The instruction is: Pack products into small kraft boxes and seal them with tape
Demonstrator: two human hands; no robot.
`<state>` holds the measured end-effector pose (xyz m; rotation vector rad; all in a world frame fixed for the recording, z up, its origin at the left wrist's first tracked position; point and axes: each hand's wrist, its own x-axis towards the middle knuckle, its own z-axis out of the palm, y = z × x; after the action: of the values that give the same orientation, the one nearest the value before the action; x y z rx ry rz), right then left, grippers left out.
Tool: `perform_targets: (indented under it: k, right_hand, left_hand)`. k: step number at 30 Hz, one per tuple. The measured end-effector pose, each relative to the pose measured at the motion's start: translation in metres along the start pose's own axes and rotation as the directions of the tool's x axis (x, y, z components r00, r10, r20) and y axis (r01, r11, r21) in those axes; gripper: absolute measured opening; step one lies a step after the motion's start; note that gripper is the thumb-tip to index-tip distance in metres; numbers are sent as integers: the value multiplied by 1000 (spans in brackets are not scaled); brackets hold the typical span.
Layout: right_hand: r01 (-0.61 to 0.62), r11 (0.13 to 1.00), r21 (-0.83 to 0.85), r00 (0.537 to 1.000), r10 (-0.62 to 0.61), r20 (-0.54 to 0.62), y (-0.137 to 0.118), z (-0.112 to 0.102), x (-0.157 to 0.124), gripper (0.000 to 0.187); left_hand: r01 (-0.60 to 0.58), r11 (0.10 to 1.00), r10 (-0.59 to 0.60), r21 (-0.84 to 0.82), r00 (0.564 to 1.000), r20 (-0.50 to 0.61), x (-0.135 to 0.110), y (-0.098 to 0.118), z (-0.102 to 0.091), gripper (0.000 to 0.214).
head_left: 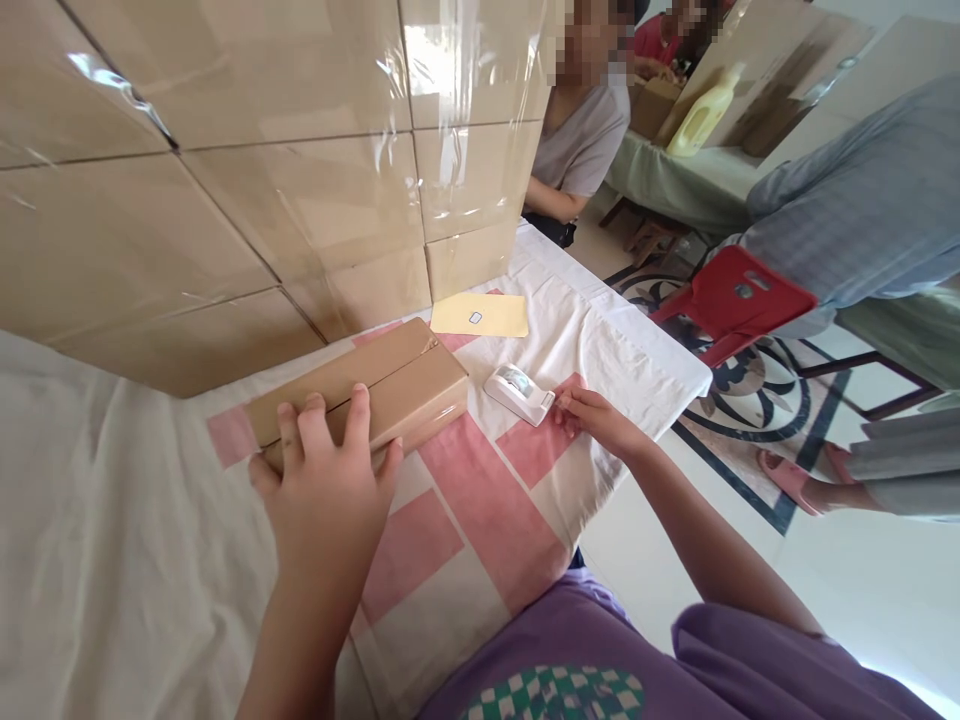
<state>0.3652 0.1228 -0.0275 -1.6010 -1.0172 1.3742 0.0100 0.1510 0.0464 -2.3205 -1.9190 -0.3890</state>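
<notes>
A closed brown cardboard box (409, 385) lies on the cloth-covered table, with clear tape shining on its near end. My left hand (322, 460) rests on the box's left part, fingers spread over the top and thumb by the near edge. To the right of the box sits a small white tape dispenser (519, 393). My right hand (581, 412) is at the dispenser's front end, thumb and fingers pinched together. Whatever lies between those fingertips is too small to make out. Behind the dispenser lies a yellow paper envelope (484, 315) with a small pale label.
Stacked, taped cardboard boxes (300, 200) form a wall behind. The white and pink tablecloth (495, 500) hangs over the table's right edge. A person in a grey top (592, 130) sits beyond; another sits on a red chair (739, 300). A yellow jug (701, 120) stands on a farther table.
</notes>
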Motion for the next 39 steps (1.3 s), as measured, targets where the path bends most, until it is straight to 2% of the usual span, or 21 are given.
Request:
perform_targets:
  k: [3,5,7,10,13,17,21,23,30,35,39]
  right_hand:
    - [94,995,13,992,-93,-82,-12,7,-11,45]
    - [189,982,-26,976,-190,-110,-31,16,-19,40]
    - [287,951,-112,951,-297,-84,-56,29,-25,36]
    - [464,854,-234,881,-472,22,-101,57,-26,37]
    - [612,739,-282,791,-586,178,-139,92,-13,35]
    - [723,635,-272,686,-615,388,-166,138,21,27]
    - [755,612,-237,625,-561,543,-170,167,53,18]
    - [756,606,-245,625,-557,547,-168,174,62,16]
    - [719,584,-377,689,-529,495,-165,174,69,16]
    - [720,574,-390,686,-505,524,-166,175,66,14]
    - [726,533,-435,687,-525,503,-162,179,65,11]
  left_hand:
    - [6,1000,-6,13,1000,1,0,1,-1,56]
    - [4,1000,-4,17,1000,16,0,1,-2,56]
    - [5,1000,-6,24,1000,25,1,2,-3,55]
    - [14,999,-15,32,1000,19,1,3,-3,53]
    - [17,1000,-17,23,1000,14,1,4,-4,53]
    - [29,1000,-29,13,999,27,2,5,-6,55]
    - [40,999,-40,4,999,35,3,5,-6,56]
    - [37,999,-37,-8,999,28,4,4,-5,57]
    - [35,995,-39,-98,998,-40,6,-2,-2,55]
    - [17,992,-24,-129,998,-54,6,-6,0,52]
    - [11,992,-18,-124,998,-55,6,-6,1,53]
